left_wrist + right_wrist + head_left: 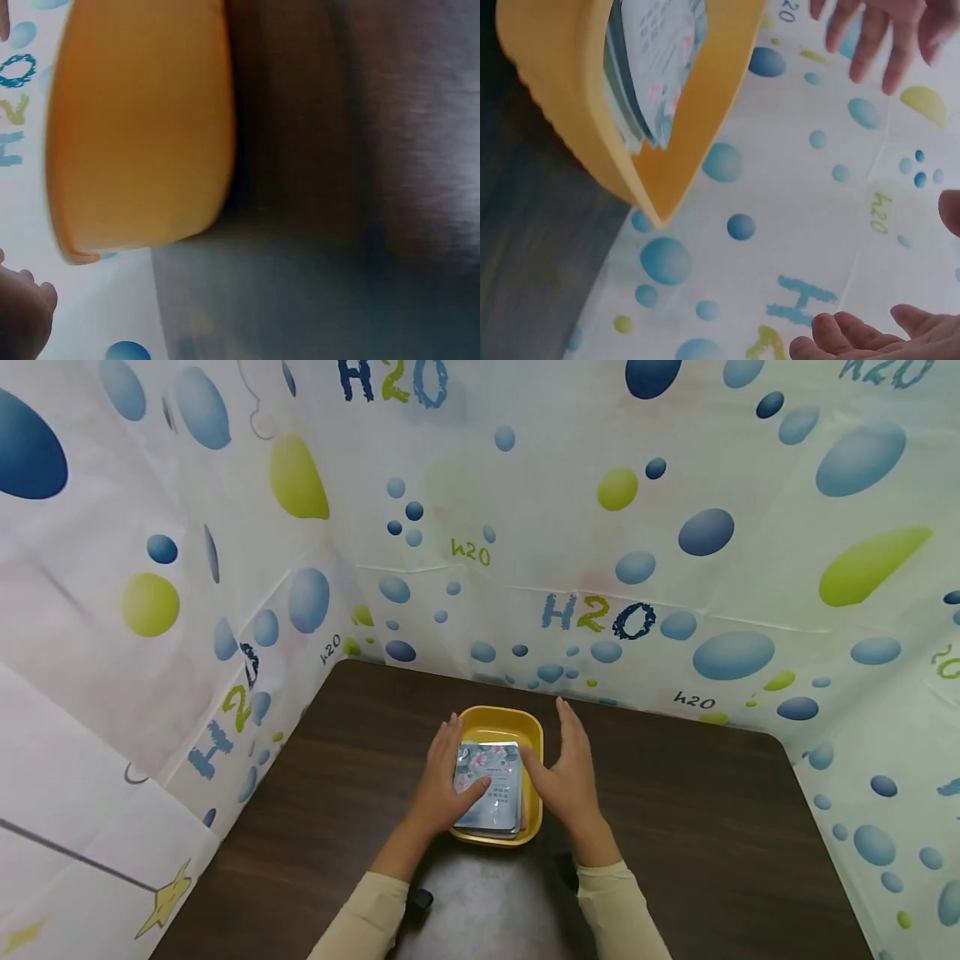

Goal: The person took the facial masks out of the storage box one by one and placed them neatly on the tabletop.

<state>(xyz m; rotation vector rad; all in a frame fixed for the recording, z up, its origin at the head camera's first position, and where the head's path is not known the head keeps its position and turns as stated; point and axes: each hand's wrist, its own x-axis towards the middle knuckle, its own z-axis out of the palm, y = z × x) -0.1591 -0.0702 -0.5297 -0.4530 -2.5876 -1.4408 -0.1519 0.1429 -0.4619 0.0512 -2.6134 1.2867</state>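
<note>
A yellow plastic basket [501, 724] stands on the dark table. Inside it lies a stack of flat, glossy sachets [492, 810], the top one pale blue with pink flowers and small print. My left hand [441, 783] is over the basket's left side, its fingers extended and its thumb reaching across the sachets in the head view. On the other side my right hand [567, 779] has its fingers straight, with the thumb over the right rim. Neither hand grips anything. From the right wrist, several sachet edges [622, 90] show within the basket wall [562, 82].
The brown wooden table [697, 827] extends to both sides of the basket. Behind and beside it hangs a white curtain [555, 527] with blue and green spots and H2O lettering. A small black device [420, 900] sits at the left wrist.
</note>
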